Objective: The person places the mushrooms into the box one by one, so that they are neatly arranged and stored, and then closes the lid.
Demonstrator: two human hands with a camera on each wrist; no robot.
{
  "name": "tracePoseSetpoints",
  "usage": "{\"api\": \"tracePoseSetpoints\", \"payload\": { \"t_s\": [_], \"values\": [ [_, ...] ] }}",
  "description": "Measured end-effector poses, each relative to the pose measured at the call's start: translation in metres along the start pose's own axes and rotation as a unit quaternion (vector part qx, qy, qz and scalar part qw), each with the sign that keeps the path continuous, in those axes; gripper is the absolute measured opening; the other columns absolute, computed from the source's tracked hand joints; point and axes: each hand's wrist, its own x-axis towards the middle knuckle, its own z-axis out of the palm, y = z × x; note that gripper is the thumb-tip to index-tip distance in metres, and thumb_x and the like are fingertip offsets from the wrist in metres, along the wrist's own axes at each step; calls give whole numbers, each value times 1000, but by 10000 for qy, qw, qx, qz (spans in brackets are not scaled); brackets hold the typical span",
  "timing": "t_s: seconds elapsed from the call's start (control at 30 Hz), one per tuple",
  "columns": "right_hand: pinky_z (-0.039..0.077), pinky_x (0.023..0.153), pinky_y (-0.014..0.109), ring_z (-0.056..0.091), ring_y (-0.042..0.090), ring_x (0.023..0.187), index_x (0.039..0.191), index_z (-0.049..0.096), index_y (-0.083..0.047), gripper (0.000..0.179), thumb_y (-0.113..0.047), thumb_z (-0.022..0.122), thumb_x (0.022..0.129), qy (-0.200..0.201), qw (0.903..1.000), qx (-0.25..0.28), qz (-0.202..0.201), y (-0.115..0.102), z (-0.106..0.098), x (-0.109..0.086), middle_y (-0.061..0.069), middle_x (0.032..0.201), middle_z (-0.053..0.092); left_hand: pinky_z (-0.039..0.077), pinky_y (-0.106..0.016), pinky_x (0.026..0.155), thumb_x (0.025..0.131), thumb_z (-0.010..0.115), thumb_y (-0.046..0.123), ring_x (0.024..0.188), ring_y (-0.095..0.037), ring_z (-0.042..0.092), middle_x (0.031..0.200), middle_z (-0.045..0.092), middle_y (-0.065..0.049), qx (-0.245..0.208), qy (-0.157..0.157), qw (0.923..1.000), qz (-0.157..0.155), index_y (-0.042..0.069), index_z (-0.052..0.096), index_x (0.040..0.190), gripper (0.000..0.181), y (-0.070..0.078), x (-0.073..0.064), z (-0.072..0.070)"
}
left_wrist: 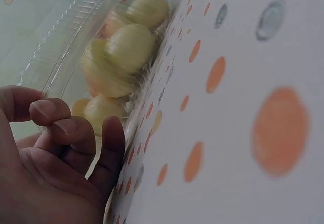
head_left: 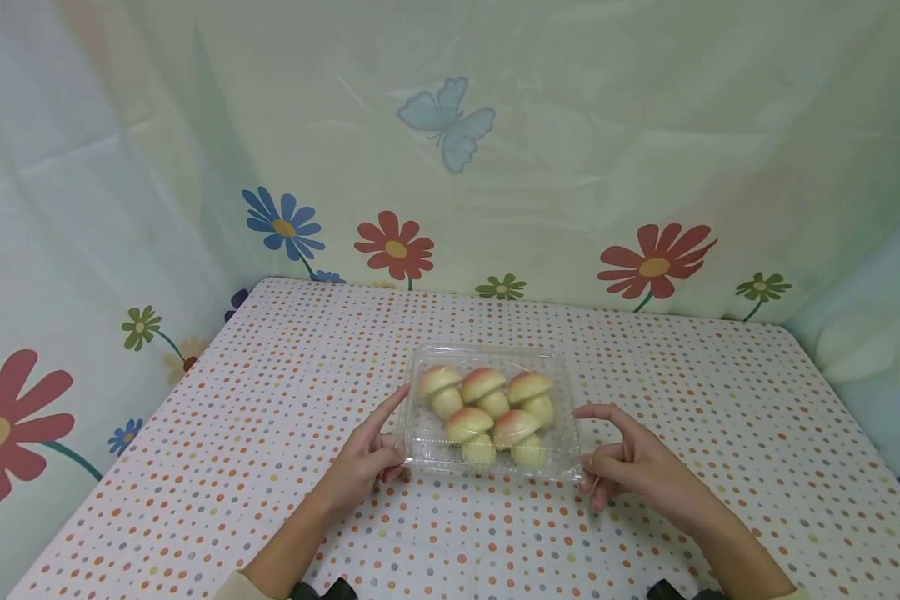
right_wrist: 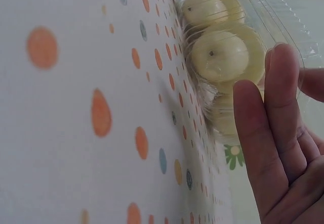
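Note:
A clear plastic clamshell box [head_left: 427, 458] rests on the table with its lid down. Inside lie several mushroom-shaped pieces [head_left: 483, 385], pale yellow-green with reddish caps. At the box's left side, my left hand [head_left: 363, 458] points its index finger along the edge, while thumb and other fingers pinch the near left corner. My right hand [head_left: 630, 462] bends its index finger against the right edge, thumb and fingers at the near right corner rim. The left wrist view shows curled fingertips [left_wrist: 66, 125] by the rim; in the right wrist view, two fairly straight fingers [right_wrist: 260, 128] overlap the box.
A white cloth with coloured dots covers the table [head_left: 495, 542]. Behind and beside it hangs a pale curtain [head_left: 570, 125] printed with flowers and a butterfly. Dark objects [head_left: 326, 590] show at the bottom edge of the head view near both wrists.

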Motion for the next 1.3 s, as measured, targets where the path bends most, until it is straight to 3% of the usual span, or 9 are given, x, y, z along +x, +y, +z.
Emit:
{"api": "tracePoseSetpoints", "payload": {
  "t_s": [0.2, 0.53, 0.97, 1.3],
  "values": [
    [63, 68, 44, 70, 22, 65, 158, 15, -6, 76, -11, 64, 101, -42, 10000, 25, 24, 0, 1, 0, 11, 82, 73, 49, -22, 62, 90, 47, -9, 55, -4, 46, 60, 48, 7, -23, 29, 10000, 47, 8, 16, 166, 84, -1, 1, 0],
    [62, 68, 45, 69, 21, 67, 157, 17, -7, 75, -13, 66, 101, -76, 9999, 80, -92, 2, 3, -1, 12, 80, 72, 44, -20, 60, 89, 46, -8, 55, -7, 44, 60, 47, 6, 24, 10, 9998, 218, 7, 17, 166, 83, -1, 1, 1],
    [64, 73, 43, 67, 17, 63, 157, 20, -8, 72, -3, 63, 99, 23, 9993, 264, -253, 5, 5, -4, 9, 78, 71, 46, -21, 60, 90, 43, -8, 54, -10, 43, 60, 46, 5, 89, -11, 9996, 253, 7, 16, 166, 82, -4, 0, 1],
    [62, 61, 42, 70, 23, 64, 164, 14, -15, 82, -7, 64, 99, 241, 9997, 56, -14, 1, 8, -6, 17, 84, 75, 51, -26, 70, 91, 43, -8, 58, -9, 43, 65, 45, 2, 251, 130, 9996, 81, 12, 20, 166, 81, 0, 0, 2]
  ]
}}
